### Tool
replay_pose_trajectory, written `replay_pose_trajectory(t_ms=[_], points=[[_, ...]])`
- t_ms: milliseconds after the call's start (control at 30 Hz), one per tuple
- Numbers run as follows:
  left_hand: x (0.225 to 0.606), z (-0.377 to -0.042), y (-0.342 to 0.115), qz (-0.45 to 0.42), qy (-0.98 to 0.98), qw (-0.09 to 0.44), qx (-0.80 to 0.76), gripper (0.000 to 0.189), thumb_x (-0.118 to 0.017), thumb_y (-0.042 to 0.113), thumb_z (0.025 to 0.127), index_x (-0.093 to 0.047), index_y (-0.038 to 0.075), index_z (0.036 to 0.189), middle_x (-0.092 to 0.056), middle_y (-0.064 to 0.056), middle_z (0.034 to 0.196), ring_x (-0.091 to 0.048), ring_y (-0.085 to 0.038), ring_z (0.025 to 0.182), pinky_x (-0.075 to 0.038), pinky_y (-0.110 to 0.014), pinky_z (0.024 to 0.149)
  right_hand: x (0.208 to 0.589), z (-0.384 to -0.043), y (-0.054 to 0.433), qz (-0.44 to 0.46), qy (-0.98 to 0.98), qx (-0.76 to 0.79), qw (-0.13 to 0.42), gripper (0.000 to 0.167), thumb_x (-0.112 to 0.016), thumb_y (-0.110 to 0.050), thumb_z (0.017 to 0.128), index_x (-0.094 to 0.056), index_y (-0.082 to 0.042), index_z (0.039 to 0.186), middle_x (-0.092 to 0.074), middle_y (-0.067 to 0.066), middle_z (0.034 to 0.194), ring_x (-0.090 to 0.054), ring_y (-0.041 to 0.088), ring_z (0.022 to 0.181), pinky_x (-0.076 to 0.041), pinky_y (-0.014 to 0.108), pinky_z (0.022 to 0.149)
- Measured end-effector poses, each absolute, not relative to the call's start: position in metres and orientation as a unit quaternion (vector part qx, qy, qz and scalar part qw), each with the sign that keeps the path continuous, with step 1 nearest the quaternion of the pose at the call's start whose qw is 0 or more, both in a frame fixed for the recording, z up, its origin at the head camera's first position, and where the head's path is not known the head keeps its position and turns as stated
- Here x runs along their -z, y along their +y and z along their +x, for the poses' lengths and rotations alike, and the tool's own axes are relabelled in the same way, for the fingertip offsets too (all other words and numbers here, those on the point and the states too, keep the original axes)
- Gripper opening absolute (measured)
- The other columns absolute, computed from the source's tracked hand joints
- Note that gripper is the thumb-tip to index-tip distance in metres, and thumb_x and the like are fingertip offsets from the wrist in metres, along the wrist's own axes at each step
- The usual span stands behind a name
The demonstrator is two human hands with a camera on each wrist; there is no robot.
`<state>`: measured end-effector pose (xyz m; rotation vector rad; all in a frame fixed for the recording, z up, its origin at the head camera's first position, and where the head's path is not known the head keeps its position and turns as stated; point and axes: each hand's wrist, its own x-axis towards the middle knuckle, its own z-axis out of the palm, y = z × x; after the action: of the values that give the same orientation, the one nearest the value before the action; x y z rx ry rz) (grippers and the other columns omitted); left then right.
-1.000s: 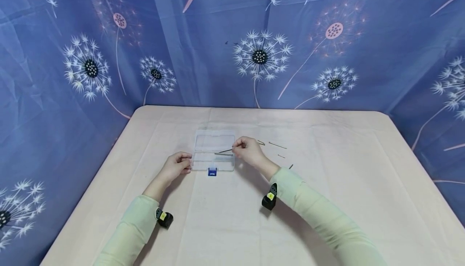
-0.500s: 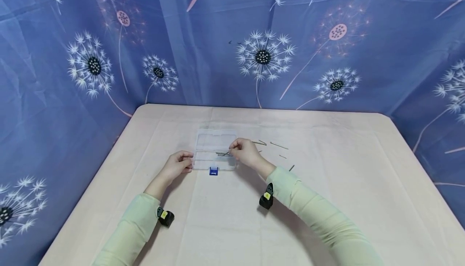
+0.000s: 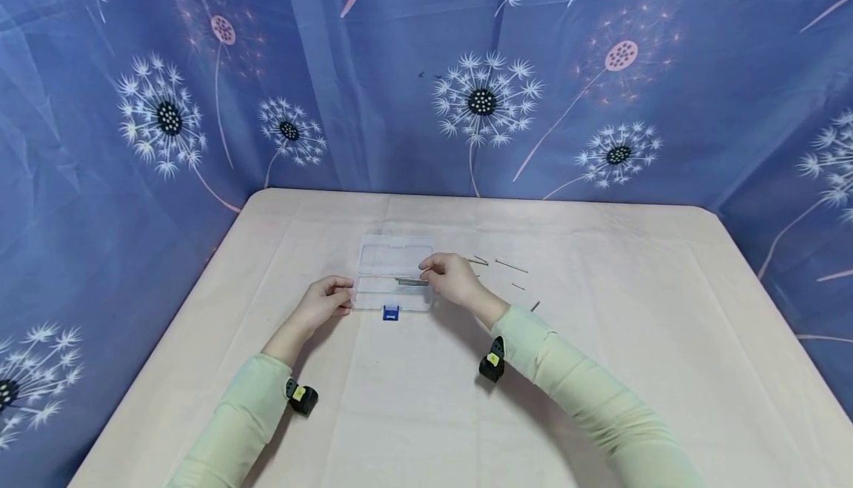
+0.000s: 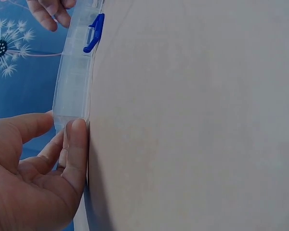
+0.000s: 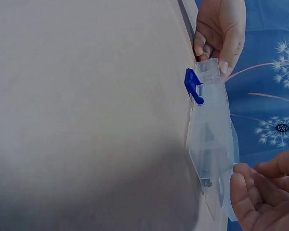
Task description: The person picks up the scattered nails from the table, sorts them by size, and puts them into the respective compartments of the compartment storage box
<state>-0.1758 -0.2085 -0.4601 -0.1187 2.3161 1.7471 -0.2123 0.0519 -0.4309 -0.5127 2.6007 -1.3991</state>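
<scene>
A clear plastic storage box (image 3: 393,301) with a blue latch (image 3: 391,313) lies with its lid (image 3: 396,258) raised at the back. My left hand (image 3: 324,301) holds its left end between thumb and fingers, as the left wrist view shows. Thin metal rods (image 3: 411,281), too small to name more exactly, lie in a long compartment inside. My right hand (image 3: 455,281) is over the box's right end, thumb and fingertips close together. In the right wrist view, I see nothing between those fingers (image 5: 241,185). The rods' right ends are partly hidden by this hand in the head view.
Several more thin rods of different lengths are scattered to the right of the box, among them a long one (image 3: 511,266), a short one (image 3: 518,286) and a dark one (image 3: 535,306). A blue dandelion-print curtain (image 3: 373,103) hangs behind the pale-covered table (image 3: 413,399).
My right hand has shifted slightly left and lowered a thin rod into the compartment, where it now lies beside the others; the fingers have let it go. My left hand stays on the box.
</scene>
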Motion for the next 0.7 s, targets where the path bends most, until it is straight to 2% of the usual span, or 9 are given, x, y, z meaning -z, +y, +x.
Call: replay_pose_trajectory(t_ms=[133, 267, 700], points=[[0.460, -0.176, -0.207, -0.039, 0.789, 0.121, -0.601, 0.033, -0.047, -0.001, 0.094, -0.046, -0.018, 0.122, -0.057, -0.007, 0.087, -0.056, -0.003, 0.068, -0.052, -0.014, 0.063, 0.426, -0.209, 0.054, -0.192, 0.875, 0.441, 0.060, 0.020, -0.056, -0.002, 0.088, -0.069, 0.004, 0.103, -0.070, 0.014, 0.099, -0.065, 0.019, 0.084, -0.053, 0.023, 0.070], [0.461, -0.177, -0.207, -0.035, 0.785, 0.122, -0.607, 0.033, -0.046, -0.001, 0.094, -0.045, -0.018, 0.122, -0.057, -0.005, 0.086, -0.055, -0.003, 0.069, -0.052, -0.014, 0.063, 0.421, -0.206, 0.058, -0.198, 0.871, 0.445, 0.069, 0.021, -0.055, 0.000, 0.088, -0.067, 0.005, 0.104, -0.070, 0.015, 0.097, -0.065, 0.023, 0.085, -0.055, 0.029, 0.075], [0.461, -0.176, -0.208, -0.036, 0.789, 0.123, -0.601, 0.033, -0.046, -0.001, 0.094, -0.045, -0.017, 0.123, -0.056, -0.005, 0.087, -0.055, -0.003, 0.071, -0.052, -0.014, 0.064, 0.410, -0.211, 0.089, -0.184, 0.878, 0.441, 0.033, 0.018, -0.057, -0.003, 0.088, -0.067, 0.005, 0.102, -0.069, 0.016, 0.091, -0.063, 0.024, 0.079, -0.053, 0.029, 0.070]])
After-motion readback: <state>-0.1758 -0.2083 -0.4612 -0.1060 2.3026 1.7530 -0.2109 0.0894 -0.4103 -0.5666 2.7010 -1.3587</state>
